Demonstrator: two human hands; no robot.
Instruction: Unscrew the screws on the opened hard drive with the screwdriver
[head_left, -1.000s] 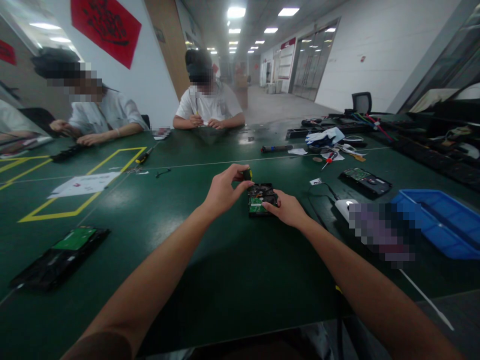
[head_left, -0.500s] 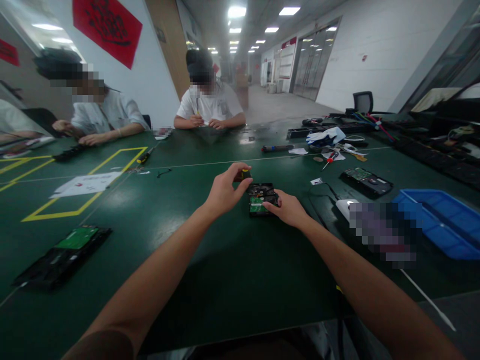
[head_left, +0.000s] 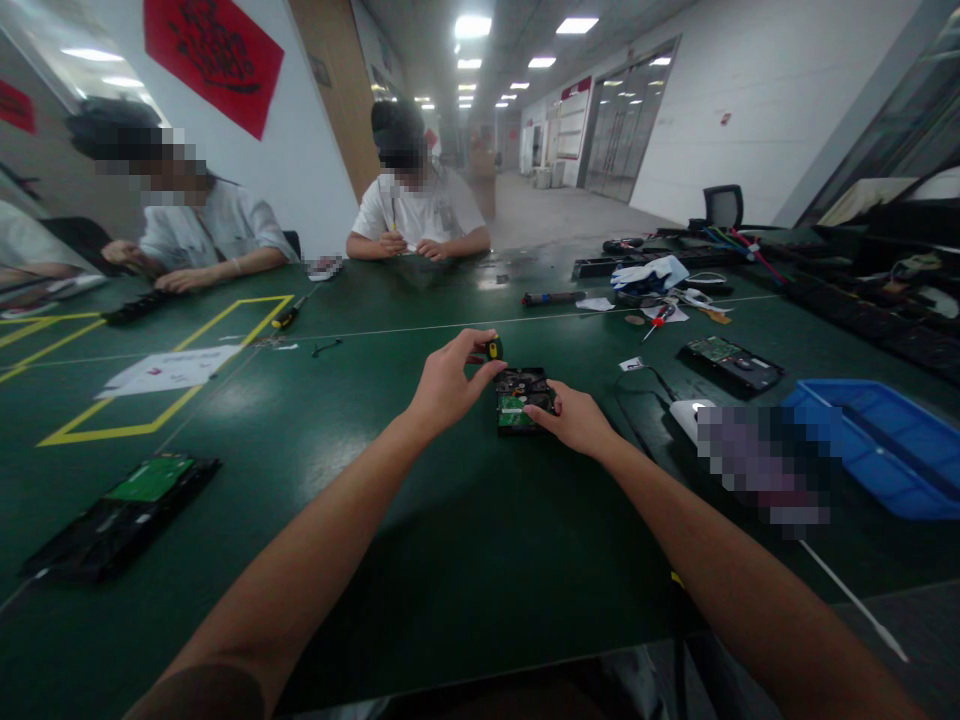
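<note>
Green tabletop (head_left: 465,560) beneath hard drive (head_left: 516,402), white walls (head_left: 750,80) beyond

Three green-boarded black units (head_left: 517,395) (head_left: 124,515) (head_left: 731,365), (just) one blue tray (head_left: 892,470)

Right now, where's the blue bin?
Head view, far right: the blue bin sits on the green table, beside the pixelated object, well right of the right hand.

We note bright ceiling lights (head_left: 472,27), a dim green counter (head_left: 450,560) with pale glare, and stretched, blurred edges.
</note>
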